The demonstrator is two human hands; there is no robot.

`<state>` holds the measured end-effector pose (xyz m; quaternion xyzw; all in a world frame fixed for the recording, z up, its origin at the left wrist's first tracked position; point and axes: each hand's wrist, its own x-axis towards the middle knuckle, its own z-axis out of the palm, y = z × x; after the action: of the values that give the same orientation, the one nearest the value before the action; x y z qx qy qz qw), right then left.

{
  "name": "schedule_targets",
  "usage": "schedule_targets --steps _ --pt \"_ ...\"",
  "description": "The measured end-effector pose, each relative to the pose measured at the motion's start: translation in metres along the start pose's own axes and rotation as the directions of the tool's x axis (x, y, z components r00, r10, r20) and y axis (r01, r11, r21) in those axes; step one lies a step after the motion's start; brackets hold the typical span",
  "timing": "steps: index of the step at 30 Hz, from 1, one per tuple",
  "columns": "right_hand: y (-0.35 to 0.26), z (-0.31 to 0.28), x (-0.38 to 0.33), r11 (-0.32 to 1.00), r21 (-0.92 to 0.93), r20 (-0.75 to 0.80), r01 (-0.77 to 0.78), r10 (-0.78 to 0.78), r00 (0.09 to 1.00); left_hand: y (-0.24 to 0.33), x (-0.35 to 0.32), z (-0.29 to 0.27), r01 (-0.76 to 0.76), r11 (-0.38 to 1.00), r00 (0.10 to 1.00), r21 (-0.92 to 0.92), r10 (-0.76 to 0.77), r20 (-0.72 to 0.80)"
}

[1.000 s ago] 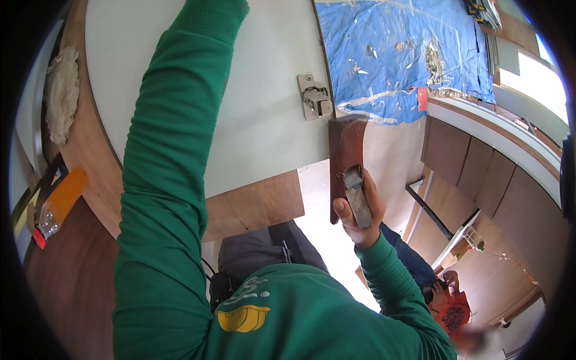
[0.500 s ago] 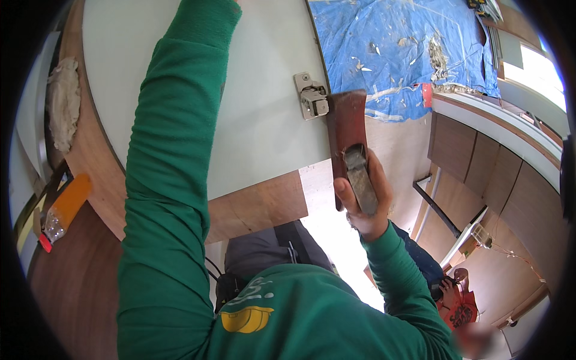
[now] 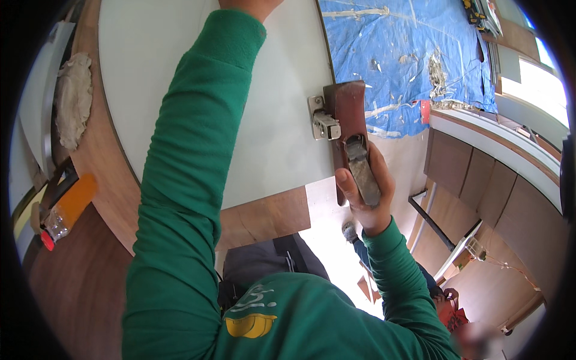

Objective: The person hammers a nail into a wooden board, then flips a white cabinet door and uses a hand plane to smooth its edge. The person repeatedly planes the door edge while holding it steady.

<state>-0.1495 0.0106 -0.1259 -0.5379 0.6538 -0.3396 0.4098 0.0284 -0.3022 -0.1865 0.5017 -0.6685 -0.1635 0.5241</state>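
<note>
My right hand is closed around a hand plane with a reddish-brown body and a worn metal blade. The plane lies along the right edge of a white cabinet door. Beside its upper part, a metal concealed hinge is fixed on the door's face. Of my left hand, only the wrist end shows at the top edge, over the door. Its fingers are out of the picture.
Wooden board lies under the door. A crumpled white cloth and an orange bottle with a red cap are at the left. Blue sheeting covers the far right. A person in red is at lower right, near brown cabinets.
The plane has shifted slightly up along the door edge relative to the hinge. My left wrist has come further into view, and the whole view has shifted a little.
</note>
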Motion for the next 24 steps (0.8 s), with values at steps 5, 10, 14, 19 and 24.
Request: schedule_targets --steps 5,10,14,19,24 --pt "-0.005 0.002 0.021 0.996 0.075 -0.026 -0.048 0.050 0.998 0.008 0.000 0.006 0.077 0.991 0.997 -0.106 -0.078 -0.008" --pt "-0.007 0.005 0.035 0.997 0.072 -0.026 -0.003 0.005 1.000 0.012 -0.002 -0.004 0.087 0.990 0.996 -0.107 -0.090 -0.027" --pt "0.003 0.006 0.047 0.995 0.017 -0.063 0.093 -0.092 0.994 0.015 0.000 -0.005 0.135 0.983 0.991 -0.128 -0.136 0.002" --pt "-0.003 0.008 0.060 0.994 0.061 -0.064 0.087 -0.084 0.994 0.017 -0.001 -0.005 0.121 0.983 0.992 -0.136 -0.124 -0.015" --pt "-0.002 0.011 0.082 0.997 0.021 -0.077 0.080 -0.078 0.994 0.008 -0.003 0.000 0.093 0.992 0.993 -0.090 -0.099 -0.067"
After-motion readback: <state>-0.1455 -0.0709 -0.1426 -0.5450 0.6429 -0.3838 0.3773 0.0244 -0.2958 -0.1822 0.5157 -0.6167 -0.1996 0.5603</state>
